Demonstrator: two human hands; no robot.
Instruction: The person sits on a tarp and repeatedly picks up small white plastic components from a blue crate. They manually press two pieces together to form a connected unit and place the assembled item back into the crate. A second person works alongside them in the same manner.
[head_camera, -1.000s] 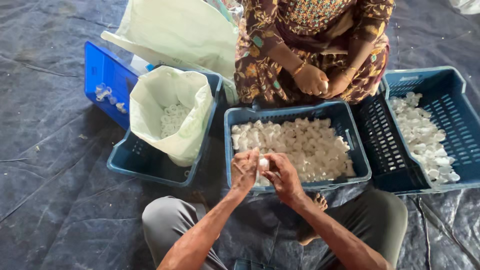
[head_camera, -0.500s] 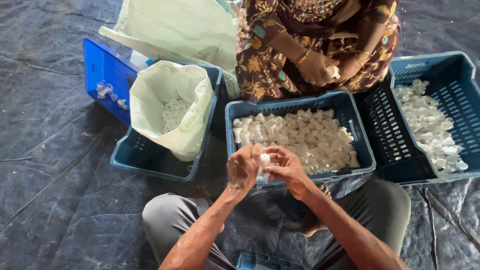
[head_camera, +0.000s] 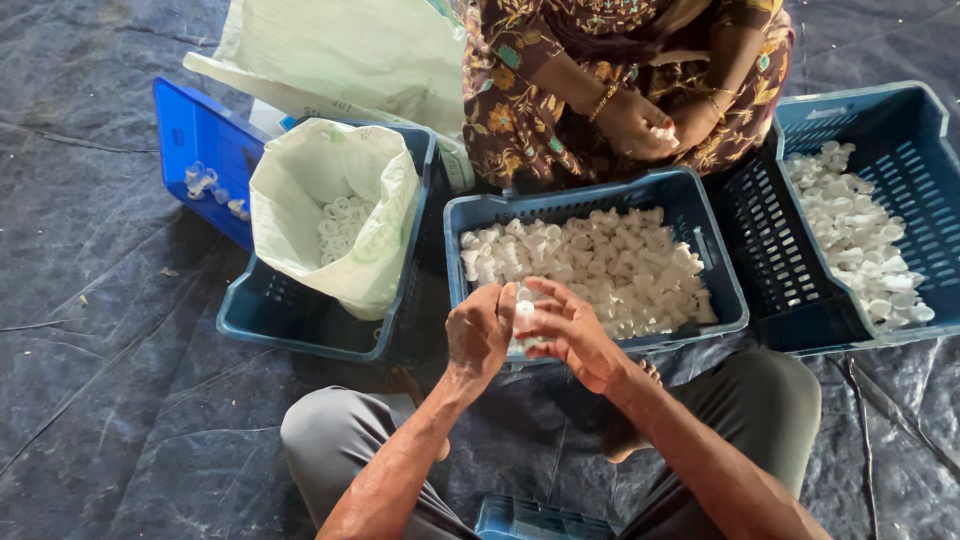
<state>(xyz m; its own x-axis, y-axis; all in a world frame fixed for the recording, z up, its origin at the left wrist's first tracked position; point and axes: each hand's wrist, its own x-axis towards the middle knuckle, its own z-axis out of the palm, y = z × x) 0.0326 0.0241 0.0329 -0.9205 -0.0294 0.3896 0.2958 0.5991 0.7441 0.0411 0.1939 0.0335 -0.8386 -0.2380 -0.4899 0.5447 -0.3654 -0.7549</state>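
My left hand (head_camera: 478, 336) and my right hand (head_camera: 568, 328) meet in front of me, both gripping a small white plastic piece (head_camera: 523, 312) between their fingertips. Just behind them stands a blue crate (head_camera: 460, 218) heaped with several more white plastic pieces (head_camera: 590, 265). My hands hover over the crate's near edge, above my crossed legs.
A white sack (head_camera: 330, 215) holding white rings sits in a blue crate (head_camera: 300, 330) at the left. Another blue crate (head_camera: 900, 120) with white pieces lies at the right. A person in a patterned dress (head_camera: 560, 90) sits opposite, hands together. A blue lid (head_camera: 200, 160) lies far left on dark tarpaulin.
My hands stay together on the white piece, fingers shifting slightly. The view has tilted a little. The other person's hands moved slightly to the right.
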